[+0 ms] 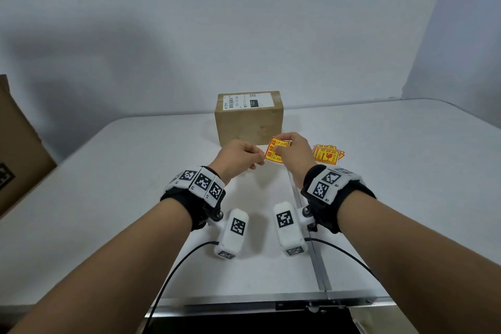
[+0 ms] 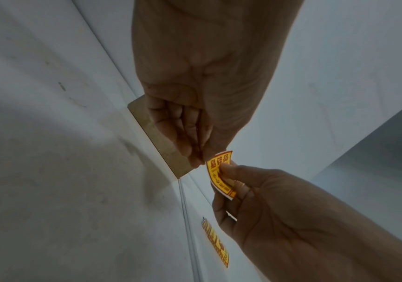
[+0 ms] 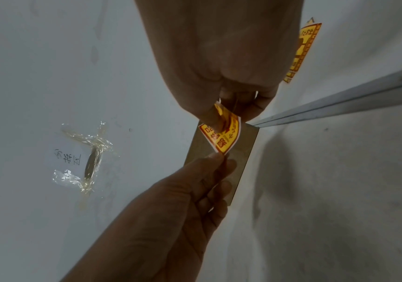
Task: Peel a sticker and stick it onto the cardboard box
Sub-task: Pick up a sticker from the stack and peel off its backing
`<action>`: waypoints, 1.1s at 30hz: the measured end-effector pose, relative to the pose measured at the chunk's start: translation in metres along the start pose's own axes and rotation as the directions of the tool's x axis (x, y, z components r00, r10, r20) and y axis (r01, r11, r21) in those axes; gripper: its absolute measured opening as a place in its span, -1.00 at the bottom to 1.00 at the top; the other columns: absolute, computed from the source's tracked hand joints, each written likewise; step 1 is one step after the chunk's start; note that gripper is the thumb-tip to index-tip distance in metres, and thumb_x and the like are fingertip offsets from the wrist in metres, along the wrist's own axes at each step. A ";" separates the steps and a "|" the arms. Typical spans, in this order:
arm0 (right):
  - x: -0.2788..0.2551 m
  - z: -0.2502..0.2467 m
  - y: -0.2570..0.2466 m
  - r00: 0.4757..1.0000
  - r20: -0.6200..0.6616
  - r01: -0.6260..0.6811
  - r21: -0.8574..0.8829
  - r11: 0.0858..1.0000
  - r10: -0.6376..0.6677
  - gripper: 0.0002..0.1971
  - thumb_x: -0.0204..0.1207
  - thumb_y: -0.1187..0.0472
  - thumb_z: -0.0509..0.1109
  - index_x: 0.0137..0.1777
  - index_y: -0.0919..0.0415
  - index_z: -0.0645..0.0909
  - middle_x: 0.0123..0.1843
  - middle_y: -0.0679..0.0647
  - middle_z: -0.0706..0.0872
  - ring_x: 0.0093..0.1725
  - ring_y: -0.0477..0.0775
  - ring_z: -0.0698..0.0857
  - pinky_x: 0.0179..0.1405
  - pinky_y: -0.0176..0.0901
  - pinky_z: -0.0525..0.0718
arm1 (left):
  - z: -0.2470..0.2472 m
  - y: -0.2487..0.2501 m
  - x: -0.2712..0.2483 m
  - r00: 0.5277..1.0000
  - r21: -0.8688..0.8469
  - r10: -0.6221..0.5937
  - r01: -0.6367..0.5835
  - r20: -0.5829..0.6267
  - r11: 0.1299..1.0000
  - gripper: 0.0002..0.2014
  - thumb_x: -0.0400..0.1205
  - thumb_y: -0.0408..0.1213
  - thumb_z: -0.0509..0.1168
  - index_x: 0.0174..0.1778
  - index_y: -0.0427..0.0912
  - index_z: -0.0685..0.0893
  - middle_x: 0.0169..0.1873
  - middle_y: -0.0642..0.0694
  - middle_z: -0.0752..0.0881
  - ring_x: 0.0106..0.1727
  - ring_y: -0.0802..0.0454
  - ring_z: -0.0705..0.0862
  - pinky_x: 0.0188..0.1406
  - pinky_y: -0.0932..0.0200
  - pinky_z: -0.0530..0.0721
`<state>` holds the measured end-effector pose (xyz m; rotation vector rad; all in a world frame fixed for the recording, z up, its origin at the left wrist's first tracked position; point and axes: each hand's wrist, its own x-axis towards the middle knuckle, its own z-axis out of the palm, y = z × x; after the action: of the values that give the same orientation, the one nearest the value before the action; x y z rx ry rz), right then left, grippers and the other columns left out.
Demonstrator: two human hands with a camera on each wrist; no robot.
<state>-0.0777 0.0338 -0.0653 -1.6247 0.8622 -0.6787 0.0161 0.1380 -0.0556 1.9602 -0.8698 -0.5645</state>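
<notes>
A yellow-and-red rectangular paper sticker [image 1: 274, 150] is pinched by the right hand [image 1: 294, 152]; its corner at 9 o'clock is nipped by the left hand [image 1: 238, 158], before the brown cardboard box [image 1: 249, 124].

The cardboard box [image 1: 249, 119] label [image 1: 249, 101] reads "122"; sticker [image 1: 273, 153] reads "易碎品".

Cardboard box [image 1: 249, 119] stands on the worktop [image 1: 135, 184] just beyond the fingers [image 1: 256, 156], blocking forward passage. Sticker pile [image 1: 328, 155] lies right of the fingers. Bare worktop left of and nearer than the fingers; large carton [image 1: 16, 149] at far left edge
</notes>
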 end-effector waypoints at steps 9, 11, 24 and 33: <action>0.001 0.004 -0.005 0.996 0.074 -0.064 0.193 0.979 0.050 -0.55 0.49 0.41 0.43 0.35 0.25 0.42 0.26 0.28 0.67 0.10 0.16 0.74 -0.11 -0.22 0.75 | 0.002 -0.005 0.000 0.989 -0.328 -0.131 0.145 0.064 0.933 -0.78 0.62 -0.23 0.34 0.08 -0.26 0.76 -0.20 -0.03 0.78 -0.31 0.17 0.62 -0.23 0.32 0.56; 0.003 0.004 -0.005 0.996 0.071 -0.062 0.198 0.978 0.049 -0.54 0.48 0.42 0.44 0.36 0.27 0.44 0.26 0.28 0.68 0.06 0.13 0.72 -0.10 -0.26 0.72 | 0.002 -0.007 0.001 0.987 -0.362 -0.138 0.157 0.077 0.919 -0.76 0.62 -0.24 0.36 0.12 -0.29 0.76 -0.18 -0.03 0.79 -0.31 0.17 0.62 -0.23 0.33 0.57; 0.003 0.007 -0.004 0.999 0.051 0.003 0.162 0.987 -0.011 -0.59 0.49 0.40 0.43 0.32 0.25 0.47 0.22 0.23 0.72 0.17 0.18 0.74 0.10 -0.14 0.72 | -0.002 -0.010 0.000 0.992 -0.347 -0.100 0.119 0.072 0.930 -0.75 0.61 -0.22 0.36 0.12 -0.26 0.78 -0.14 -0.05 0.82 -0.29 0.16 0.64 -0.17 0.29 0.58; 0.005 0.007 -0.001 0.998 0.053 0.021 0.139 0.990 -0.028 -0.60 0.49 0.38 0.43 0.31 0.23 0.48 0.21 0.24 0.73 0.15 0.19 0.75 0.15 -0.07 0.74 | -0.002 -0.009 0.000 0.994 -0.324 -0.081 0.100 0.071 0.941 -0.76 0.62 -0.20 0.35 0.10 -0.25 0.78 -0.14 -0.03 0.81 -0.26 0.16 0.63 -0.13 0.28 0.58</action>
<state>-0.0694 0.0340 -0.0658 -1.5241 0.7404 -0.6932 0.0204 0.1427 -0.0624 1.6927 -0.6735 -0.7704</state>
